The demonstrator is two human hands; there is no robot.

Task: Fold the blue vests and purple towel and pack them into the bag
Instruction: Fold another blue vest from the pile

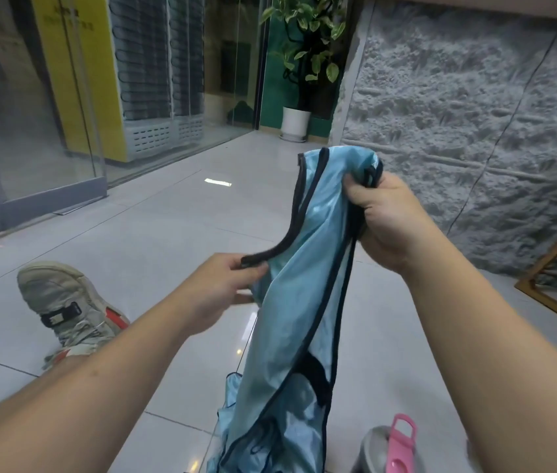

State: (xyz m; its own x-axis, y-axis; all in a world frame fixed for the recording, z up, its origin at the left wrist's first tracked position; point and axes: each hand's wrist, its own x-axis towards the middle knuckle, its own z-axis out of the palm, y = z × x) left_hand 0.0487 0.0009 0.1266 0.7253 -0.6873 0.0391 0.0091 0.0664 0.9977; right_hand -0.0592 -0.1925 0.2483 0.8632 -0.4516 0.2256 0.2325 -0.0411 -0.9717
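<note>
Head view: a person seated on the tiled floor (154, 233) holds a blue vest (307, 302) up so it hangs straight for folding. Right hand (389, 227) fingers are clenched around its bunched top; left hand (222, 288) fingers pinch its dark trim lower down. No bag or towel is visible.
</note>
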